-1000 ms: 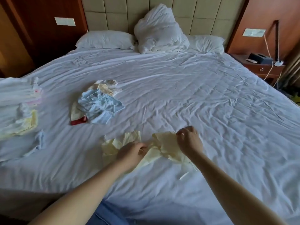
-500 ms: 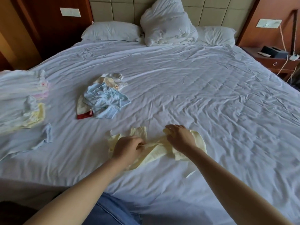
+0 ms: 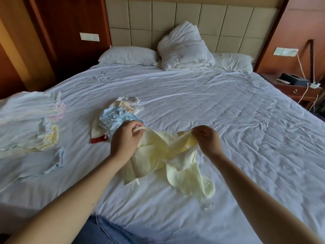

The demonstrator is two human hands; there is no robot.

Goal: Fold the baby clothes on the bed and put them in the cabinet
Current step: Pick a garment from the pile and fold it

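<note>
Nearest, a fold of blue denim [image 3: 98, 231] shows at the bed's front edge. Above it, the left hand [image 3: 125, 140] and right hand [image 3: 208, 140] hold a pale yellow baby garment [image 3: 158, 155]. Each grip pinches its banded top edge between thumb and curled fingers, so the edge spans the gap between them. The cloth is thin, soft and limp, with narrow ties dangling at its hem and a small white label by the right hand. Its lower part slumps in rumpled folds on the bed's wrinkled white sheet [image 3: 237, 138]. Just beyond the left hand lies a loose heap of clothes [image 3: 114, 118], blue, cream and red-trimmed. Far left sit flat folded stacks [image 3: 29, 117] in white, pink and yellow. At the head are two pillows [image 3: 128, 55], a bunched white duvet [image 3: 182, 50] and a padded, panelled headboard [image 3: 175, 18].
</note>
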